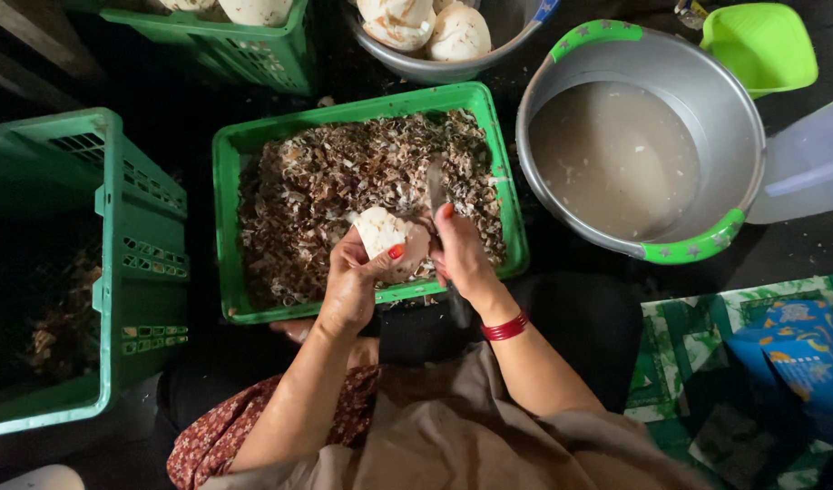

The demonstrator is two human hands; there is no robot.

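Already my left hand point(351, 289) clasps a half-pared white coconut kernel point(387, 238) while my right hand point(459, 257) grips the steel knife point(436, 186), brown skin remaining, shavings heaping the green plastic crate point(228, 172).

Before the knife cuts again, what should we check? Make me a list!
1. Left hand has a firm hold on the white peeled piece: ok, fingers and thumb wrap it.
2. Right hand grips the knife: ok, blade points away from the body.
3. Left fingers out of the blade's way: cannot tell, the thumb sits close to the right hand.
4. Green crate sits under the hands to catch peelings: ok, it is already full of brown shavings.
5. Metal pot of cloudy water close by: ok, just to the right.
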